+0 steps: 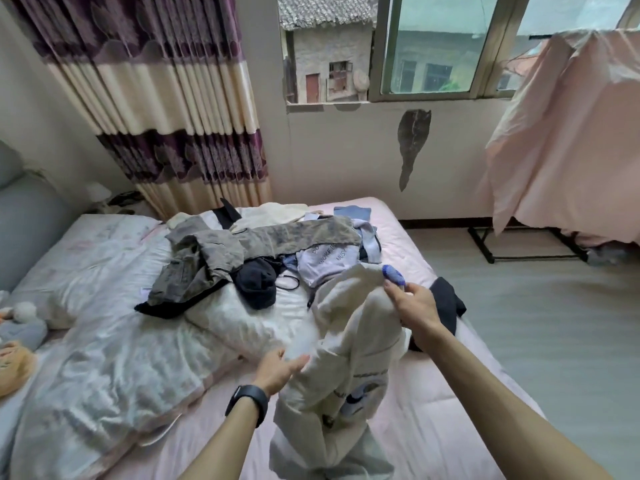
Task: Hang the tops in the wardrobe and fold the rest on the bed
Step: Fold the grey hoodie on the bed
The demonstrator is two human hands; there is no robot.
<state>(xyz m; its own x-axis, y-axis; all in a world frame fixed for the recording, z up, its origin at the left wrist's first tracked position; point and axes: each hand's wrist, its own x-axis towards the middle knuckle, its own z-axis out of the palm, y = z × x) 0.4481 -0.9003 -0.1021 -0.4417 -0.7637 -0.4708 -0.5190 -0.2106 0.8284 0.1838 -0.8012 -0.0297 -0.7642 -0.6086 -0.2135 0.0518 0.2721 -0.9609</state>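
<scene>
Over the pink bed (433,403), w/ the clothes pile (242,258) behind, the white top (349,341) hangs limp btwn both hands, right hand (414,303) pinching its upper edge, left hand (280,368) gripping a side fold; looks light, soft, floppy, so prob. best held at the shoulders.

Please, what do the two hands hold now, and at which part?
Both hold the white top. The right hand grips its raised upper end, beside a small blue object; the left hand holds its side edge lower down.
</scene>
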